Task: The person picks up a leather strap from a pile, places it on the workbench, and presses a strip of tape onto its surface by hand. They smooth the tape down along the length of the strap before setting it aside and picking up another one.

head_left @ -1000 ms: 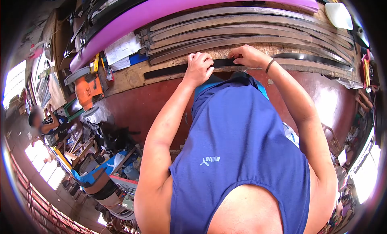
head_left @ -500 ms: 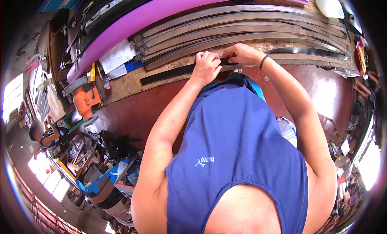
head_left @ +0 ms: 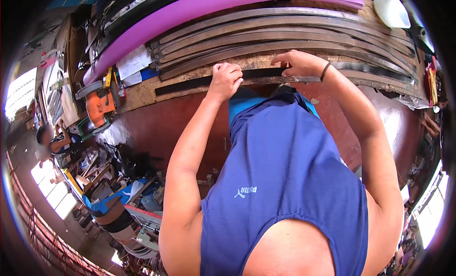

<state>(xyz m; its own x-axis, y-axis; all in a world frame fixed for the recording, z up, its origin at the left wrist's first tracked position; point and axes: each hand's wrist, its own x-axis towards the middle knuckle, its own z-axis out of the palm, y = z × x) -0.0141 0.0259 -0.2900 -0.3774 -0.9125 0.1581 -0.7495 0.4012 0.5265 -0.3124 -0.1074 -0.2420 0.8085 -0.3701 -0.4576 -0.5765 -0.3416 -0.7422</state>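
Observation:
A narrow black strip (head_left: 190, 84) lies along the near edge of the wooden workbench (head_left: 137, 98). My left hand (head_left: 225, 80) is curled over it, fingers bent and pressed together around the strip. To the right, my right hand (head_left: 306, 64) is over the strip's other stretch, thumb and forefinger spread apart with a dark bit of the strip showing between them. Beyond both hands, several long brown strips with dark edges (head_left: 247, 52) lie side by side on the bench. A shiny dark strip (head_left: 370, 68) continues right of my right wrist.
A rolled purple sheet (head_left: 199, 12) stretches along the back. White papers (head_left: 133, 64) lie at the left, near an orange bench grinder-like machine (head_left: 96, 109). A white plastic container (head_left: 392, 11) stands at the far right. Another person (head_left: 59, 140) is in the left background.
My left hand has slid left along the black strip. My right hand has shifted slightly right, and its thumb and forefinger have spread. More of the strip shows between the hands.

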